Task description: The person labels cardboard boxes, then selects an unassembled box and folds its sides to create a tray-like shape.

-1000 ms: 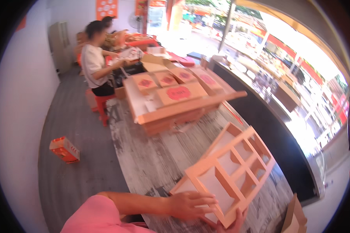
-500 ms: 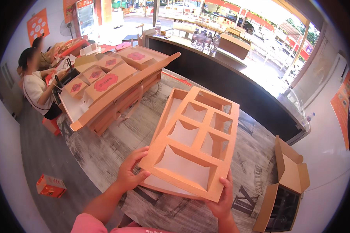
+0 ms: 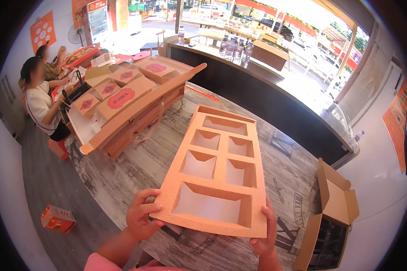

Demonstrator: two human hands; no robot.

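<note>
A brown cardboard insert (image 3: 222,156) with several rectangular cut-out compartments lies before me over a shallow cardboard box (image 3: 226,112). Most of that box is hidden under it; its far wall shows behind the insert's top edge. My left hand (image 3: 141,217) pinches the insert's near left corner between thumb and fingers. At the near right corner, my right hand (image 3: 264,230) is closed on the edge, fingers along the side and thumb low. White surface shows through the openings.
Large open carton (image 3: 135,108) with red-labelled small boxes stands at the far left on the wood-patterned table (image 3: 276,167). An open carton with dark contents (image 3: 328,239) stands right. Two people sit far left. Bottles (image 3: 237,49) line the counter. An orange-white box (image 3: 59,218) is on the floor.
The insert has turned from its slant and now lines up with the box beneath, its far end shifted left. My left hand moved slightly left and down with it.
</note>
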